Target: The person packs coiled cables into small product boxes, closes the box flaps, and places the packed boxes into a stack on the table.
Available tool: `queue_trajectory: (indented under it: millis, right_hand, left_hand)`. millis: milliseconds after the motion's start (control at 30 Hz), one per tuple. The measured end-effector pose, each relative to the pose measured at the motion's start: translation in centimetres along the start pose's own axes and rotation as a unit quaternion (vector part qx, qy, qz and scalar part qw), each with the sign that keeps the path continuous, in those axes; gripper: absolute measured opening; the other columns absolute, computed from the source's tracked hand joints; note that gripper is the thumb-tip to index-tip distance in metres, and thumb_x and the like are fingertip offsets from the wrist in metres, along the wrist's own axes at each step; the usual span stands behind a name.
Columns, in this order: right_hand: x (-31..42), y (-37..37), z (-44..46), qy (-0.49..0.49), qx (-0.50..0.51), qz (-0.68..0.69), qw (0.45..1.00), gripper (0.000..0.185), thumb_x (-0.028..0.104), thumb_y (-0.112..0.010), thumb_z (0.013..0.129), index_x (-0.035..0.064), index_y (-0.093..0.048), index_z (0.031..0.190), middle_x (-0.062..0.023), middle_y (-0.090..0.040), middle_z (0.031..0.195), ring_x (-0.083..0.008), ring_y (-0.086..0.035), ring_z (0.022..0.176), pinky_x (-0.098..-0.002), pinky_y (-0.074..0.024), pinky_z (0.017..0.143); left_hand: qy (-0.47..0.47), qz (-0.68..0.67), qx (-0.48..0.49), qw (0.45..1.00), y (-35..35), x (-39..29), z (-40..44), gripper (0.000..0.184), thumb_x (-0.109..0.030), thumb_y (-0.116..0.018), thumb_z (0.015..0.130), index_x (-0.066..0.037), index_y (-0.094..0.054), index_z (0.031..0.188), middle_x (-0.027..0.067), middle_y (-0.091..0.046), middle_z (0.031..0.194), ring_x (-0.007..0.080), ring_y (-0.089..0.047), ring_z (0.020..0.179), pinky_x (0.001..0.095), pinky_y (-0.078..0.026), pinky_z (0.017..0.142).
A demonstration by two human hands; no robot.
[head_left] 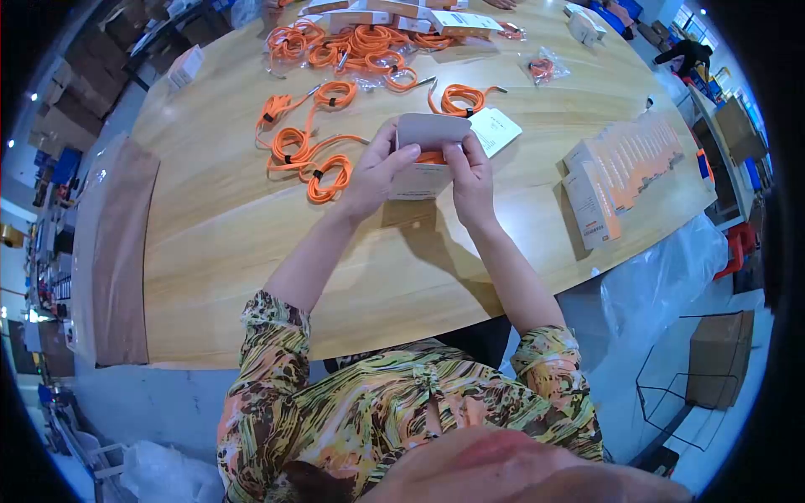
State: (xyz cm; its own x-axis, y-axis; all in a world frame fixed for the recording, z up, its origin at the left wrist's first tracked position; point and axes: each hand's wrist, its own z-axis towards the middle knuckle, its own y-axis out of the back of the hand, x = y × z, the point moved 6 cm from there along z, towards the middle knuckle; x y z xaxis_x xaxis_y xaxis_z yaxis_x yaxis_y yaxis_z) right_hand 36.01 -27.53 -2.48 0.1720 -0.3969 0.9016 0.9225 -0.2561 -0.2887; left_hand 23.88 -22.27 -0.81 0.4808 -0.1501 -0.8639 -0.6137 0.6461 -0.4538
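Between my hands is a small white cardboard box (pixel 417 184), its top flap raised toward the far side. Some orange cable (pixel 432 158) shows in its opening. My left hand (pixel 376 172) grips the box's left side, thumb at the opening. On the right side my right hand (pixel 472 180) is closed on the box, thumb also by the opening. Several coiled orange cables with black ties (pixel 329 178) lie to the left. Just beyond the box rests another orange cable coil (pixel 459 101). A stack of white printed leaflets (pixel 498 129) sits right behind my right hand.
A row of white and orange boxes (pixel 625 172) stands on the right. Farther back, a heap of orange cables (pixel 365 46) lies before piled boxes (pixel 465 23). Brown sheet material (pixel 117 251) covers the table's left edge. Clear plastic (pixel 667 277) hangs off the right edge.
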Motion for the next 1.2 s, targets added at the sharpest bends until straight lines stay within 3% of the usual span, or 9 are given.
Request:
queue_trajectory:
  millis: [133,300,467,633,833,1000,1133,1200]
  right_hand:
    - [0.9,-1.0,-0.5,0.046,0.029,-0.058,0.997,0.027,0.017,-0.046,0.1,0.0039,-0.052,0.123,-0.0067,-0.059,0.111,-0.0128,-0.053,0.097,-0.0275,-0.042,0.089]
    - [0.6,-1.6,-0.5,0.049,0.063,-0.046,0.996,0.029,0.019,-0.045,0.101,0.0043,-0.05,0.124,-0.007,-0.055,0.117,-0.0138,-0.052,0.101,-0.0286,-0.0417,0.091]
    - [1.0,-1.7,-0.7,0.005,0.085,-0.044,0.995,0.032,0.022,-0.045,0.101,0.004,-0.048,0.127,-0.0075,-0.054,0.119,-0.0156,-0.051,0.105,-0.0298,-0.0412,0.093]
    - [1.1,-1.7,-0.7,0.067,0.099,-0.058,0.991,0.035,0.026,-0.045,0.1,0.004,-0.047,0.127,-0.0078,-0.054,0.119,-0.0173,-0.05,0.108,-0.0317,-0.0413,0.093]
    - [0.5,-1.7,-0.6,-0.003,0.046,-0.01,0.999,0.035,0.025,-0.045,0.098,0.004,-0.048,0.127,-0.0078,-0.054,0.118,-0.0175,-0.049,0.11,-0.0323,-0.0392,0.095]
    - [-0.4,-0.9,-0.2,-0.022,0.013,0.066,0.997,0.038,0.028,-0.038,0.1,0.006,-0.048,0.129,-0.0065,-0.056,0.117,-0.0147,-0.05,0.107,-0.0295,-0.0364,0.095]
    - [0.0,0.2,-0.1,-0.026,-0.005,-0.052,0.998,0.035,0.024,-0.04,0.099,0.0072,-0.048,0.129,-0.0053,-0.056,0.117,-0.0138,-0.05,0.103,-0.0289,-0.0371,0.093]
    - [-0.1,0.4,-0.1,-0.025,-0.006,-0.044,0.999,0.035,0.023,-0.04,0.099,0.0073,-0.048,0.129,-0.0059,-0.056,0.117,-0.0145,-0.05,0.104,-0.0294,-0.0366,0.094]
  left_hand:
    - [-0.069,0.116,-0.049,0.99,0.4,-0.4,-0.2,0.038,-0.011,-0.064,0.091,-0.002,-0.048,0.124,0.0108,-0.062,0.112,0.016,-0.061,0.099,0.027,-0.049,0.087]
    - [-0.081,0.209,-0.11,0.968,-0.5,-1.2,-0.2,0.037,-0.013,-0.071,0.087,-0.002,-0.051,0.117,0.0096,-0.064,0.105,0.0155,-0.063,0.09,0.0251,-0.052,0.079]
    - [-0.11,0.168,-0.182,0.963,-1.1,-1.3,0.0,0.037,-0.009,-0.079,0.077,-0.004,-0.051,0.102,0.0067,-0.065,0.093,0.012,-0.063,0.075,0.023,-0.052,0.064]
    - [-0.046,0.17,-0.186,0.967,0.0,-0.1,0.1,0.043,-0.015,-0.079,0.079,-0.002,-0.052,0.11,0.0086,-0.065,0.098,0.0146,-0.063,0.085,0.025,-0.052,0.071]
    - [-0.12,0.192,-0.175,0.958,-1.7,-1.4,0.1,0.038,-0.015,-0.076,0.082,-0.004,-0.048,0.105,0.0088,-0.065,0.095,0.0136,-0.064,0.076,0.0241,-0.053,0.064]
    - [-0.075,0.197,-0.152,0.966,-0.7,-0.4,0.3,0.041,-0.019,-0.071,0.087,-0.005,-0.047,0.117,0.0104,-0.065,0.101,0.0151,-0.064,0.084,0.0252,-0.053,0.074]
    - [-0.039,-0.062,-0.08,0.994,-0.2,1.4,0.1,0.046,-0.017,-0.063,0.092,-0.008,-0.043,0.132,0.0108,-0.063,0.112,0.0164,-0.063,0.098,0.027,-0.05,0.086]
    - [-0.012,-0.093,-0.051,0.994,-0.5,1.0,0.1,0.045,-0.015,-0.061,0.093,-0.008,-0.043,0.134,0.0103,-0.061,0.118,0.017,-0.061,0.102,0.0278,-0.049,0.089]
